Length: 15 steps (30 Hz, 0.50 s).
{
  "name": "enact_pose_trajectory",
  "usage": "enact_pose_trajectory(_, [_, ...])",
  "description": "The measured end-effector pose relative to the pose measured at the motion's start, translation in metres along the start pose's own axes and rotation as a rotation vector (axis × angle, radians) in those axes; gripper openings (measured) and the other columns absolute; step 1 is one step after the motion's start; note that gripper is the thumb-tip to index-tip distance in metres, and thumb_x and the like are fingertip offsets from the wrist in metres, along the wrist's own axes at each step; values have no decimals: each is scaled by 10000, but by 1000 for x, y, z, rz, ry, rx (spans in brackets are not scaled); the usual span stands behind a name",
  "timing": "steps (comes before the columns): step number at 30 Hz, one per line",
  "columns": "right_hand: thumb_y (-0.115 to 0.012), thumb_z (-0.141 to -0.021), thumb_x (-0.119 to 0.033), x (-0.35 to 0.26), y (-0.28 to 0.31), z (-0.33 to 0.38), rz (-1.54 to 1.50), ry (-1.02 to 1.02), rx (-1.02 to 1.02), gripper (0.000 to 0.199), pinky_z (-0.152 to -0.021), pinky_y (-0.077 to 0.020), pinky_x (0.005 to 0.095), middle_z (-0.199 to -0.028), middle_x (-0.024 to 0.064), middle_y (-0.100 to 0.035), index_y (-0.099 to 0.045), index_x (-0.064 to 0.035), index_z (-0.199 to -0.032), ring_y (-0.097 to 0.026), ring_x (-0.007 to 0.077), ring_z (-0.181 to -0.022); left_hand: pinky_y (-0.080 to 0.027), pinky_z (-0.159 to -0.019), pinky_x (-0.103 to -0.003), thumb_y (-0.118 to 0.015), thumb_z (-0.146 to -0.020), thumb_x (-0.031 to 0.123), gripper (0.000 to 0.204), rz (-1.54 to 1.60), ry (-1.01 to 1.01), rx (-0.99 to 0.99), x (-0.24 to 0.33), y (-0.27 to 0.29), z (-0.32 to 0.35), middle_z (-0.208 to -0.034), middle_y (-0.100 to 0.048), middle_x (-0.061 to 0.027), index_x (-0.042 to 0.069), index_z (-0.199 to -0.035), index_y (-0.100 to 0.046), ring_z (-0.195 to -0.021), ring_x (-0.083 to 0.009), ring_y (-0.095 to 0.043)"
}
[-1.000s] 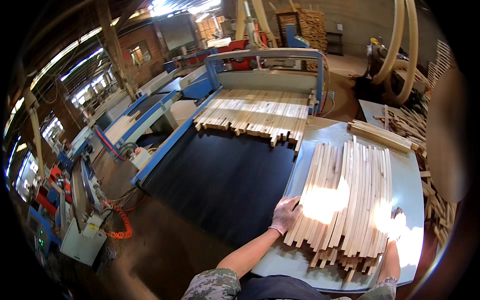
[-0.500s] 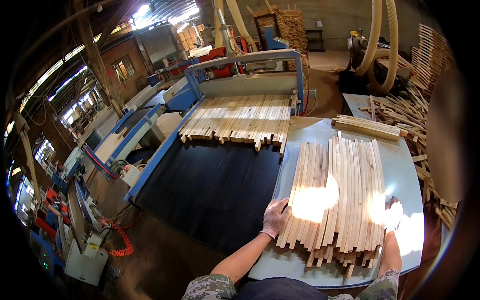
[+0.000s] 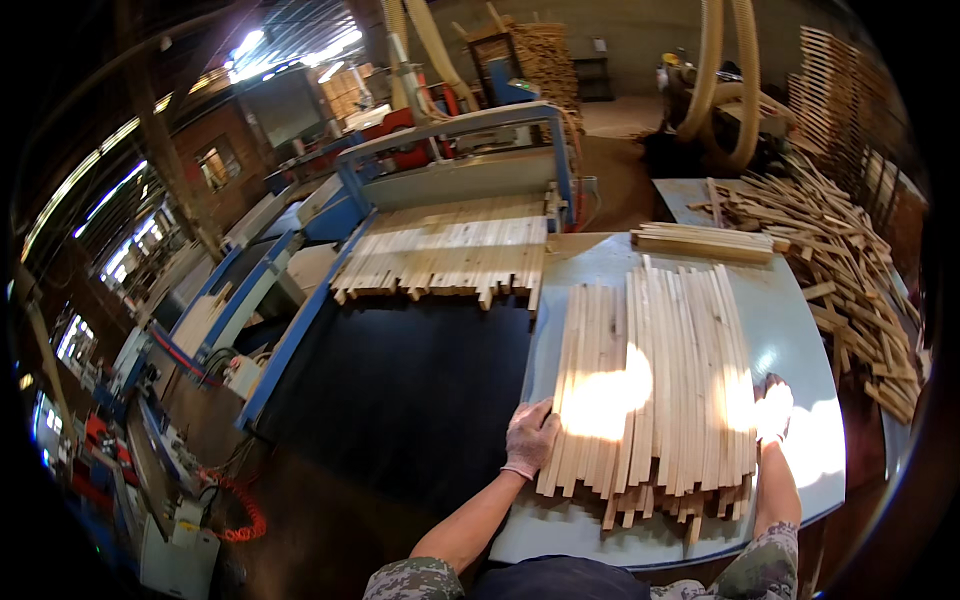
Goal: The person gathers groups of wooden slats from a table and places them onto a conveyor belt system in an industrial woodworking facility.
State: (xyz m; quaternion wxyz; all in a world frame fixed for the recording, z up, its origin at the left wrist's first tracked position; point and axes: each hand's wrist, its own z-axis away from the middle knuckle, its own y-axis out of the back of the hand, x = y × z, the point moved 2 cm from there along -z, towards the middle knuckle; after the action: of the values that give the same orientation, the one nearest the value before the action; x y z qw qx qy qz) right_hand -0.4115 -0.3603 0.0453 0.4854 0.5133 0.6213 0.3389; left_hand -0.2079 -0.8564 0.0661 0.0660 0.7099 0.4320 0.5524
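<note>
A stack of pale wooden strips [image 3: 690, 390] lies side by side on a light blue-grey table [image 3: 800, 330], several layers deep at its near end. My left hand [image 3: 531, 437], in a pinkish work glove, is closed against the stack's left edge near the front. Along the right edge presses my right hand [image 3: 773, 410], also gloved and partly washed out by sunlight. The strips sit between both hands. Left of the table, a black conveyor belt [image 3: 400, 390] carries a row of similar wooden strips [image 3: 440, 245] at the blue machine frame [image 3: 460, 125].
A small bundle of strips [image 3: 705, 240] lies at the table's far edge. Beyond it on the right is a heap of loose wood pieces [image 3: 820, 235]. Pale ducts [image 3: 745, 90] hang at the back. Another conveyor [image 3: 225, 300] and a red coiled hose [image 3: 240, 510] are at left.
The whole view has shifted, so the table and stack appear a little farther left. Both hands stay at the sides of the stack.
</note>
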Motion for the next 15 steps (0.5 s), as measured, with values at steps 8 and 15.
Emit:
enact_pose_trajectory(8, [-618, -953, -279, -21, 21, 2, -44, 5, -6, 501, -1147, -464, 452, -1411, 197, -650, -663, 21, -1352, -599, 370, -1294, -499, -991, -441, -598, -956, 191, 323, 9, 3, -14, 8, 4, -1, -1084, -766, -154, 67, -1212, -750, -1006, -353, -676])
enact_pose_trajectory(15, [-601, -977, -316, -14, 17, 2, 8, 18, -18, 524, -1165, -447, 445, -1440, 176, -638, -653, 16, -1379, -578, 354, -1321, -500, -985, -442, -601, -952, 190, 324, 16, -4, -12, 10, 4, -2, -1060, -764, -154, 62, -1212, -747, -989, -359, -671])
